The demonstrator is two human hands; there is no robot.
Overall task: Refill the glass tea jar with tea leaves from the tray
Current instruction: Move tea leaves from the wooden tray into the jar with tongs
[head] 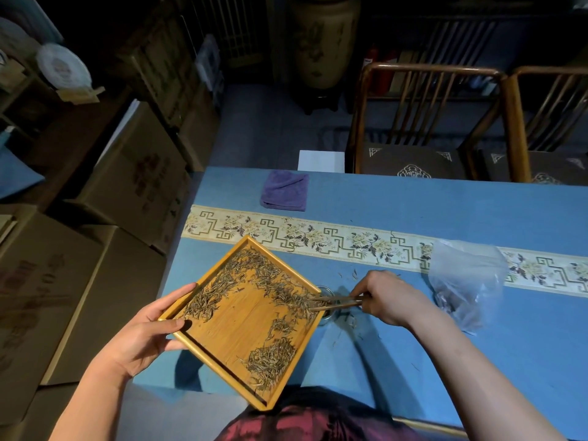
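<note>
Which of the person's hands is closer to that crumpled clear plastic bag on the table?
Right. The right hand works just beside the plastic bag; the left hand grips the wooden tray's far side.

Tilted bamboo tray (241, 316), scattered tea leaves (270, 361), glass jar (327, 292) beneath corner

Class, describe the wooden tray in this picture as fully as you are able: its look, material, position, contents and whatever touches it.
The wooden tray is square and shallow with a low raised rim, apparently of light bamboo. It is held tilted above the blue table, one corner pointing toward the glass jar. The left hand grips its left corner, thumb on the inside. Loose tea leaves lie along its far and right edges. Wooden tongs in the right hand reach over its right corner.
</note>
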